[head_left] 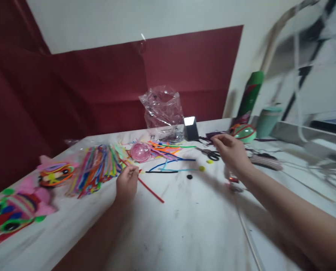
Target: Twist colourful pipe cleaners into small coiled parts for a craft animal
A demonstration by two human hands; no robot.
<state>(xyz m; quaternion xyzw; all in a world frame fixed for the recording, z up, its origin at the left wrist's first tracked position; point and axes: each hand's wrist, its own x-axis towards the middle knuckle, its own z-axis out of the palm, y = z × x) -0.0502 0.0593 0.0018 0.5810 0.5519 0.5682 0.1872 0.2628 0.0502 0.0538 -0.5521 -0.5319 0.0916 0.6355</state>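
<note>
My left hand (127,182) is closed in a pinch on a red pipe cleaner (151,191) that lies slanted across the white table (190,233). A pile of colourful pipe cleaners (96,169) is just to its left, and a clear pink ball (140,151) sits behind it. My right hand (231,150) hovers over the table further right, fingers curled, near black-handled scissors (210,153). Whether it holds anything is not visible. A green ball wrapped in orange strands (243,132) sits behind that hand.
Two bright pipe-cleaner figures (53,174) (14,212) lie at the left edge. A crumpled clear plastic bag (164,111), a small black box (191,128), a green spray can (249,94) and a teal cup (268,120) stand at the back. Loose strands and small pompoms (202,168) scatter mid-table.
</note>
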